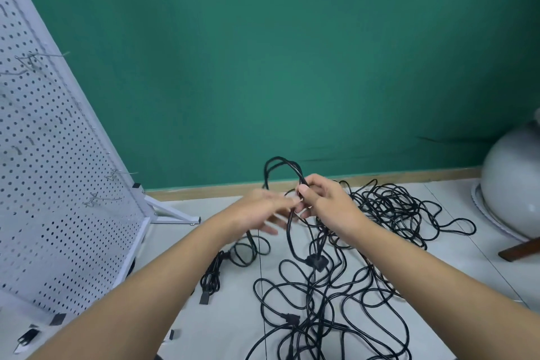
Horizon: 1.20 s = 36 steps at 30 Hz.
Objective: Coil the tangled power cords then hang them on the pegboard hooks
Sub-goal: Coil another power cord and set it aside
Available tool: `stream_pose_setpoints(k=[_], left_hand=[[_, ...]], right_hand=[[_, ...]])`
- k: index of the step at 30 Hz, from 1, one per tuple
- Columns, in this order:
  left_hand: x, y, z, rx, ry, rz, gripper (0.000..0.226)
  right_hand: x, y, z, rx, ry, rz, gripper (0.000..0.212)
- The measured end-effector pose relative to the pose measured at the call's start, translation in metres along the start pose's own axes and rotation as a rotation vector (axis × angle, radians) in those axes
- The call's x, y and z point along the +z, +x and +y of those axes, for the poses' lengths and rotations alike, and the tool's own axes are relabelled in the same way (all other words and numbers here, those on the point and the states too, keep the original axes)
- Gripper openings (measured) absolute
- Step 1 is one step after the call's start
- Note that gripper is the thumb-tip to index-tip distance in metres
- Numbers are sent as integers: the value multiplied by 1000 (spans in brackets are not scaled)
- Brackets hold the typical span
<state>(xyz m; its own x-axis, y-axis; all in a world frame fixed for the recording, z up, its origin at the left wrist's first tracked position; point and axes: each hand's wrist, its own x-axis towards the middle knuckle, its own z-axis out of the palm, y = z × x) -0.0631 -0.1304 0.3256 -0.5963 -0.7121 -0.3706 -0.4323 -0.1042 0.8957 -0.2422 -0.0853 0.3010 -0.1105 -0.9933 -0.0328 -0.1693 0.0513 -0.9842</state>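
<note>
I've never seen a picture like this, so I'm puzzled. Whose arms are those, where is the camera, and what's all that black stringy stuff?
Those are a person's two bare arms. The camera sits on the person's head and looks forward and down, so you see what they see. The black stuff is power cords, tangled in a pile on the pale surface. The right hand grips a loop of cord lifted above the pile. The left hand reaches to the same cord, but it is blurred, so I cannot tell whether it holds it. On the left stands a white pegboard with metal hooks; the hooks that show carry nothing.
</note>
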Motion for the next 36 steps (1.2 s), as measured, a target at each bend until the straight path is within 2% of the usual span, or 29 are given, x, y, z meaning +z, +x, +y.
stream_pose_setpoints(k=[1, 3, 6, 8, 10, 13, 16, 21, 26, 29, 33, 36], left_hand=[[2, -2, -3, -8, 63, -80, 36], [5, -1, -10, 22, 122, -132, 28], [5, 4, -14, 108, 209, -18, 10], [3, 8, -14, 141, 230, 110, 12], [2, 10, -13, 157, 156, 215, 15], [5, 11, -11, 188, -10, 298, 20], [8, 14, -9, 179, -256, 262, 29], [9, 15, 2, 96, -597, 252, 24], [5, 13, 1, 95, -465, 316, 14], [0, 10, 2, 60, -492, 340, 10], [-10, 8, 1, 24, -491, 346, 12], [-13, 9, -3, 7, -443, 359, 17]], right_hand=[[-2, 0, 2, 12, -4, 10, 18], [-4, -1, 5, 36, -6, 27, 17], [-6, -1, 3, 64, -13, 72, 16], [-9, 1, -4, 81, 1, 119, 16], [-15, 2, -10, 82, -19, 129, 16], [-17, -4, -15, 41, -147, 11, 17], [-16, -10, -13, -59, -324, -102, 24], [-12, -12, -7, -89, -294, -279, 38], [-7, -19, -18, 40, -233, -366, 33], [-11, -18, -18, 161, -227, -384, 27], [-27, -15, -13, 155, -466, -409, 22], [-37, -14, -3, 120, -579, -394, 25]])
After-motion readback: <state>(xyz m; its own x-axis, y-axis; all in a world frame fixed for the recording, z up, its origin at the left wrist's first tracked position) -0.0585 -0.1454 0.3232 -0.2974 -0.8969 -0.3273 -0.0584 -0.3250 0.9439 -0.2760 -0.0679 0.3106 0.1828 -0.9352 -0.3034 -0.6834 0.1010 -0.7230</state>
